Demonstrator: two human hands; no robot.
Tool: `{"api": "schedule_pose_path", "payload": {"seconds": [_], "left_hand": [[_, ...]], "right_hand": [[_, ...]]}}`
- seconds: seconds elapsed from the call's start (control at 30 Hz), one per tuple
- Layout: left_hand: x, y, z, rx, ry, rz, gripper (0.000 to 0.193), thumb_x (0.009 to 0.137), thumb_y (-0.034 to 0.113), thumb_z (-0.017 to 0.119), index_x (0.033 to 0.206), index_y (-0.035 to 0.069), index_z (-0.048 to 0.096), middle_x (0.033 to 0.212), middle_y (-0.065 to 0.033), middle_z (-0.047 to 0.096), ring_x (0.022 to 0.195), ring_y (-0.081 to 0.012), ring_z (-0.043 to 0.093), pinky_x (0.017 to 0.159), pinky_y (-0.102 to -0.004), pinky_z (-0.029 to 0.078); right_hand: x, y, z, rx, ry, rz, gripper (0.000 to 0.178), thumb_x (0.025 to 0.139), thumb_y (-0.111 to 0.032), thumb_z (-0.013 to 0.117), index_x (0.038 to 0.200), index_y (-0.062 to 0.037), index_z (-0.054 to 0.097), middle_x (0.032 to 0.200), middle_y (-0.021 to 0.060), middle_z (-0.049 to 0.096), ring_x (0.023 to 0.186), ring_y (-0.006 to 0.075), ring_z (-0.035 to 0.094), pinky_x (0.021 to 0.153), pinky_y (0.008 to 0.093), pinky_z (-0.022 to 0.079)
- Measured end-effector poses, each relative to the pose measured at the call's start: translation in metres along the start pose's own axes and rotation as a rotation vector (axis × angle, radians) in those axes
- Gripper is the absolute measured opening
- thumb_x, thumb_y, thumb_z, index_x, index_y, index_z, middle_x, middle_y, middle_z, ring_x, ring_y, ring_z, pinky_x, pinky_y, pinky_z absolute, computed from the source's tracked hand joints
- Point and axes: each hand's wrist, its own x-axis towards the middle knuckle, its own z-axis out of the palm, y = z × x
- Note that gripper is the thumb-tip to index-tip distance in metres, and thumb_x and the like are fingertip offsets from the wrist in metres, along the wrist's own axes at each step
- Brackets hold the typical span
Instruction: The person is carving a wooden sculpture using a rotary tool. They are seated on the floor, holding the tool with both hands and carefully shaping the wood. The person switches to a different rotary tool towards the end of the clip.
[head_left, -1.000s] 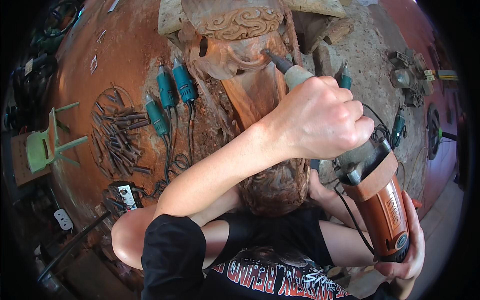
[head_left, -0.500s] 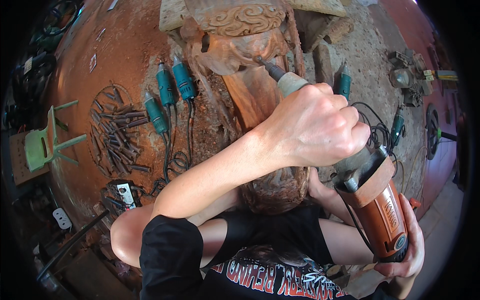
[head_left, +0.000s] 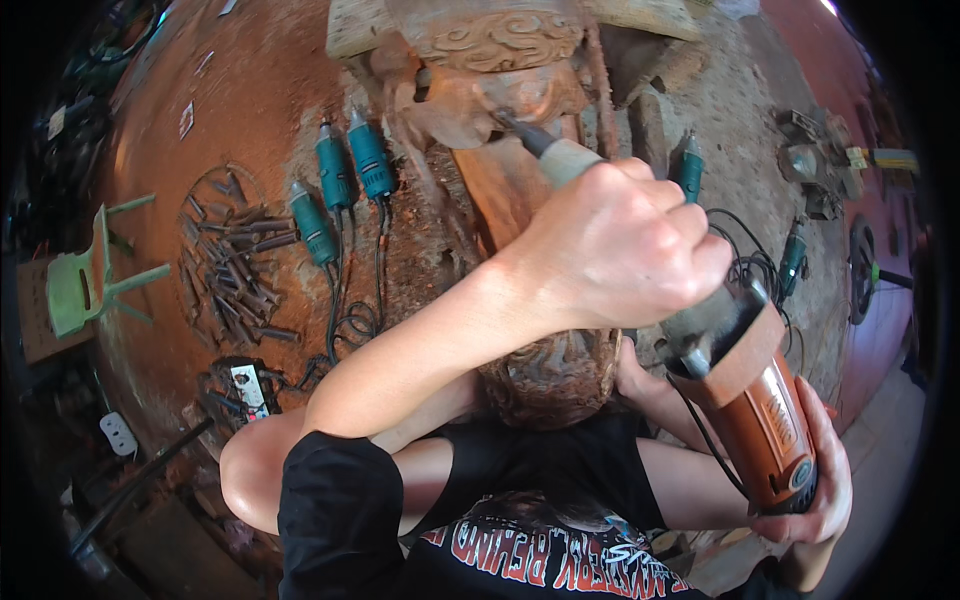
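Head view: left hand (head_left: 620, 250) is wrapping tight around the front grip of the grinder (head_left: 740, 400), fingers fully closed on it. Right hand (head_left: 815, 480) is clamping the rear of the orange body, low at the right edge, palm under it. Hands are sitting well apart, one at each end of the tool.

Grinder is running diagonally from lower right up to centre, and its bit (head_left: 515, 128) is touching the carving (head_left: 500, 90). Carving is a reddish wooden piece, lying lengthwise between the person's knees, with scroll relief at the far end and more relief showing near the lap (head_left: 550, 370).

Floor (head_left: 240, 110) is covered in red wood dust. Three teal tools (head_left: 345, 175) are lying side by side just left of the carving, cords trailing toward the person. Further left, a pile of chisels (head_left: 235, 265) is spreading over the dust. A green stool (head_left: 85, 285) is lying tipped at the left edge. Two more teal tools (head_left: 740, 205) are sitting right of the carving among black cords.
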Motion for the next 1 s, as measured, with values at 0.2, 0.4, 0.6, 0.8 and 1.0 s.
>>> {"api": "schedule_pose_path", "payload": {"seconds": [0.2, 0.4, 0.6, 0.8, 1.0], "left_hand": [[0.030, -0.011, -0.007, 0.168, 0.093, 0.071, 0.007, 0.072, 0.017, 0.068, 0.073, 0.015, 0.062, 0.063, 0.0018, 0.050, 0.059, -0.0138, 0.059, 0.055, -0.0305, 0.047], [0.125, -0.014, 0.014, 0.194, 0.209, 0.130, 0.015, 0.075, 0.022, 0.073, 0.080, 0.013, 0.062, 0.066, -0.0029, 0.055, 0.064, -0.0224, 0.064, 0.059, -0.0369, 0.049], [0.154, -0.008, 0.042, 0.273, -0.016, 0.228, 0.026, 0.075, 0.022, 0.074, 0.097, 0.010, 0.072, 0.082, -0.0073, 0.069, 0.078, -0.0280, 0.070, 0.070, -0.0392, 0.055], [0.134, -0.039, 0.092, 0.161, -0.276, 0.333, 0.044, 0.071, 0.018, 0.078, 0.109, -0.002, 0.071, 0.107, -0.0189, 0.073, 0.099, -0.0364, 0.071, 0.088, -0.0443, 0.056], [0.160, 0.002, 0.130, 0.263, -0.574, 0.545, 0.029, 0.065, 0.005, 0.072, 0.093, 0.002, 0.064, 0.086, -0.0145, 0.063, 0.086, -0.0347, 0.064, 0.081, -0.0446, 0.052]], "right_hand": [[0.046, -0.003, -0.053, -0.260, -0.425, -0.523, 0.129, 0.048, -0.032, 0.096, 0.151, 0.0176, 0.037, 0.147, 0.0290, 0.055, 0.138, 0.0347, 0.055, 0.118, 0.0396, 0.035], [0.067, 0.051, -0.120, 0.938, -0.637, -0.679, 0.090, 0.079, -0.051, 0.074, 0.146, 0.0047, 0.049, 0.147, 0.0292, 0.054, 0.137, 0.0399, 0.054, 0.117, 0.0497, 0.041], [0.082, 0.117, -0.103, 1.066, -0.146, -1.004, 0.078, 0.076, -0.055, 0.086, 0.133, -0.0075, 0.063, 0.137, 0.0332, 0.060, 0.128, 0.0451, 0.059, 0.110, 0.0566, 0.048], [0.102, 0.184, -0.125, 0.592, -0.139, -1.052, 0.087, 0.085, -0.053, 0.079, 0.144, 0.0080, 0.056, 0.140, 0.0208, 0.063, 0.126, 0.0259, 0.063, 0.113, 0.0382, 0.045], [0.149, 0.199, -0.092, 0.171, -0.083, -0.575, 0.109, 0.069, -0.063, 0.089, 0.150, -0.0008, 0.050, 0.135, 0.0188, 0.066, 0.121, 0.0252, 0.066, 0.105, 0.0350, 0.049]]}}
